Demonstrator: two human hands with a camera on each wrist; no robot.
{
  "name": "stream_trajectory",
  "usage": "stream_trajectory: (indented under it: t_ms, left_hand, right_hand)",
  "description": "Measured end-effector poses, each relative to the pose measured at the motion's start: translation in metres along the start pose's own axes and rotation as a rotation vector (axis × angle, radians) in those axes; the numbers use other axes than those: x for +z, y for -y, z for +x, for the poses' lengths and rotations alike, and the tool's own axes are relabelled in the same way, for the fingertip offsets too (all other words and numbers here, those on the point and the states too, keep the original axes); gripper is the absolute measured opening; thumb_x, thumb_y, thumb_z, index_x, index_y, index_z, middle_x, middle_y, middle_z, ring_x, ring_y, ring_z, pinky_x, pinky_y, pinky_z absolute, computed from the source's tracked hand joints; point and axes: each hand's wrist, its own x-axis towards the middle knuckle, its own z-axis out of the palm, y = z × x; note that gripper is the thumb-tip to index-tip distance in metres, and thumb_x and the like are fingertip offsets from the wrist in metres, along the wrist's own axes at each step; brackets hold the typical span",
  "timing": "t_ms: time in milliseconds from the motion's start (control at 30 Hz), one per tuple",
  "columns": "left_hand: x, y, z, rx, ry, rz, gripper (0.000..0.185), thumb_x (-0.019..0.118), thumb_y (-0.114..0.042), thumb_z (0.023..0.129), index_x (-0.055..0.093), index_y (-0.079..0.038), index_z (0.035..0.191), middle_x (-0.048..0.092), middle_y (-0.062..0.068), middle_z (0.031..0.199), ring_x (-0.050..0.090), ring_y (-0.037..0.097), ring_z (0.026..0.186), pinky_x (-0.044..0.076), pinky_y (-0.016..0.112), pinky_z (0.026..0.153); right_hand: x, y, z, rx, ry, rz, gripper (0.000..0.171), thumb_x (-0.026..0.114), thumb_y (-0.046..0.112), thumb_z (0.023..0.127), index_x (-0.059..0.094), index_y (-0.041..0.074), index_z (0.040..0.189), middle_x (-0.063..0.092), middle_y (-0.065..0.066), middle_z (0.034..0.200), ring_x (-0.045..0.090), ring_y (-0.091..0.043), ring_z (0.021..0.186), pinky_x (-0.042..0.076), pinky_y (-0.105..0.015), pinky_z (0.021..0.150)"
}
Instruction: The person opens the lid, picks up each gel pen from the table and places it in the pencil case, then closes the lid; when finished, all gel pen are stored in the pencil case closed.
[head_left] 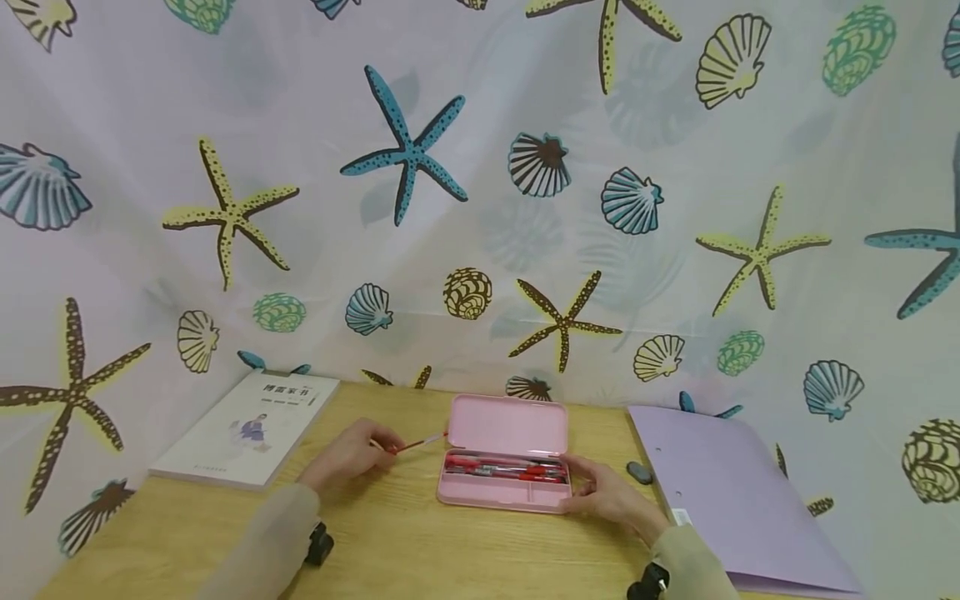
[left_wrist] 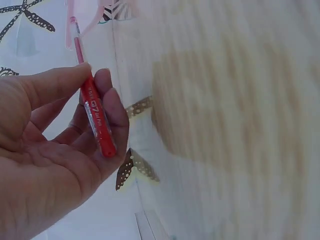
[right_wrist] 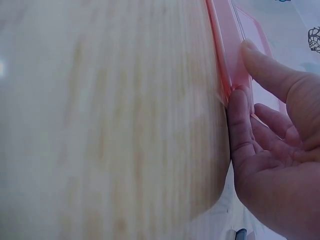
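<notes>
My left hand (head_left: 356,451) pinches a red gel pen (left_wrist: 96,112) between thumb and fingers, just left of the pencil case. The pen's thin tip end points toward the case. A pink pencil case (head_left: 508,423) lies on the table with its lid raised at the back. Several red pens (head_left: 504,469) lie together in its long compartment. At the case's right end, my right hand (head_left: 607,492) holds it, with the thumb on the rim and a finger against the outer corner, as the right wrist view shows.
A white book (head_left: 251,429) lies on the table (head_left: 405,550) to the left. On the right is a purple folder (head_left: 738,492), with a small dark oval object (head_left: 639,472) beside it. Behind everything hangs a curtain (head_left: 480,242) printed with shells and starfish.
</notes>
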Motion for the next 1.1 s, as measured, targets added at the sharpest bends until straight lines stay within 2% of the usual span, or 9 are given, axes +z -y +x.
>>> stream_trajectory:
  t_ms: [167,367,533,667,833,1100]
  left_hand:
    - [0.004,-0.006,0.005,0.031,-0.001,0.006,0.023,0.066,-0.002,0.087,0.073,-0.007,0.109,0.066,0.006,0.098,0.056,0.018,0.084,0.048,0.029,0.069]
    - [0.012,-0.014,0.011,0.129,0.007,-0.028,0.021,0.067,-0.005,0.089,0.072,-0.006,0.109,0.068,0.007,0.099,0.059,0.017,0.083,0.052,0.030,0.069]
    - [0.024,-0.023,0.015,0.174,0.008,-0.022,0.019,0.067,-0.007,0.091,0.072,-0.005,0.109,0.070,0.008,0.100,0.059,0.016,0.085,0.052,0.032,0.075]
    - [0.035,-0.031,0.018,0.162,-0.011,-0.002,0.016,0.067,-0.007,0.091,0.075,-0.010,0.104,0.071,0.002,0.099,0.059,0.015,0.087,0.050,0.032,0.081]
    - [0.048,-0.038,0.022,0.127,-0.023,-0.008,0.015,0.069,-0.005,0.087,0.077,-0.013,0.097,0.070,-0.001,0.093,0.057,0.015,0.084,0.048,0.031,0.078]
    - [0.065,-0.053,0.027,0.160,0.051,-0.018,0.013,0.069,-0.004,0.087,0.077,-0.013,0.094,0.070,0.001,0.090,0.057,0.016,0.082,0.048,0.030,0.074]
  right_hand:
    - [-0.001,-0.002,0.001,0.003,-0.004,-0.002,0.084,0.083,0.023,0.078,0.040,0.013,0.150,0.042,-0.020,0.151,0.057,-0.017,0.083,0.046,-0.029,0.072]
    - [-0.002,-0.003,0.002,0.000,-0.001,-0.006,0.084,0.083,0.024,0.078,0.040,0.013,0.150,0.041,-0.020,0.151,0.057,-0.017,0.084,0.046,-0.029,0.073]
    - [-0.002,-0.003,0.003,0.003,0.001,-0.011,0.084,0.082,0.025,0.078,0.040,0.014,0.150,0.041,-0.020,0.151,0.057,-0.017,0.085,0.047,-0.029,0.073]
    - [-0.002,-0.002,0.002,0.001,0.003,-0.015,0.084,0.082,0.025,0.079,0.039,0.013,0.150,0.041,-0.021,0.151,0.057,-0.017,0.084,0.046,-0.030,0.073]
    - [-0.001,-0.003,0.002,0.003,0.003,-0.019,0.084,0.082,0.025,0.079,0.039,0.013,0.150,0.042,-0.021,0.151,0.057,-0.016,0.084,0.047,-0.029,0.073]
    - [-0.001,-0.003,0.002,0.015,-0.009,-0.023,0.083,0.083,0.026,0.078,0.040,0.014,0.149,0.043,-0.019,0.150,0.056,-0.016,0.083,0.045,-0.029,0.072]
